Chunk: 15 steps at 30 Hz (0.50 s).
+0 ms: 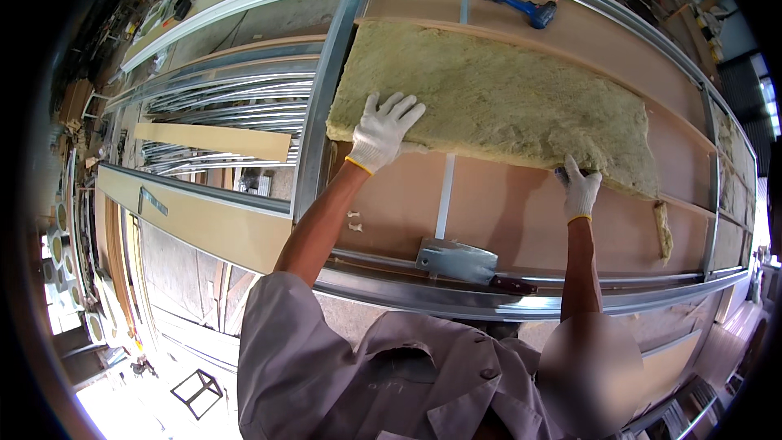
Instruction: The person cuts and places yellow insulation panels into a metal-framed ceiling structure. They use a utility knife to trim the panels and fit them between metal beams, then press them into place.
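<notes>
Our grey shirt [318,342] is closest; past it, our gloved left hand [383,132] lies on the wool slab [489,98] with fingers spread wide; our gloved right hand [582,193] is at its near edge, its grip we cannot tell. The slab lies inside the metal frame [314,138], between a cleaver [456,259] and a drill [538,13]

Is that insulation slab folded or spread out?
Spread out: the insulation slab shows one broad, unfolded face, with the left hand at its near edge.
</notes>
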Each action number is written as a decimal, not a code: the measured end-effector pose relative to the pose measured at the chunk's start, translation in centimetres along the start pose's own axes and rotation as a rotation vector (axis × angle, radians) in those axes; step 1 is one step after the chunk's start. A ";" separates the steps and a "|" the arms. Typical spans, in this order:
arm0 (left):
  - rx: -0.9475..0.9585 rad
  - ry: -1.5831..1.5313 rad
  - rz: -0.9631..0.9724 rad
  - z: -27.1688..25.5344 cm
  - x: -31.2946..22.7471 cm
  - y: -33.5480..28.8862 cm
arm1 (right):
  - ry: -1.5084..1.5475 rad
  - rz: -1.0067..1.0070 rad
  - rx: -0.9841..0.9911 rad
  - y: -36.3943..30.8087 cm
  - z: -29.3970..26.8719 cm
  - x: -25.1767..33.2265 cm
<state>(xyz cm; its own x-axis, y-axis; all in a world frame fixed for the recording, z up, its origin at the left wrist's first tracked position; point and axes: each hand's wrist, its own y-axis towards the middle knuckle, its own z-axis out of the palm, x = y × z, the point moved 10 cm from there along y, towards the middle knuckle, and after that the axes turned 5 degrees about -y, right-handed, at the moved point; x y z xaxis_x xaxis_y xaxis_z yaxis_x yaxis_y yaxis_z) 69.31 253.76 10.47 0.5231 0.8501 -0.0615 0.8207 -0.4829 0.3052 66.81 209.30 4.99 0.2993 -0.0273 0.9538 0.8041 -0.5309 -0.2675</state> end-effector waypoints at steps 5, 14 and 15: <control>0.056 -0.035 -0.016 -0.6 -0.1 0.1 | -0.003 -0.029 0.123 0.1 1.2 -0.2; 0.026 -0.127 0.035 -0.3 -1.6 1.3 | -0.119 -0.030 -0.041 0.8 -0.9 -0.8; 0.042 -0.132 0.025 0.0 -1.6 1.3 | -0.119 -0.002 -0.044 0.3 -1.1 -0.3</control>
<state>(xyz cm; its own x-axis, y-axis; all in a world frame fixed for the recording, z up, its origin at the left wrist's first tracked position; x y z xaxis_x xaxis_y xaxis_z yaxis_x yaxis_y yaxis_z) 69.52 251.76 10.94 0.5670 0.8039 -0.1798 0.8145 -0.5145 0.2680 66.42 208.20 4.82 0.3586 0.0734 0.9306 0.7824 -0.5674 -0.2567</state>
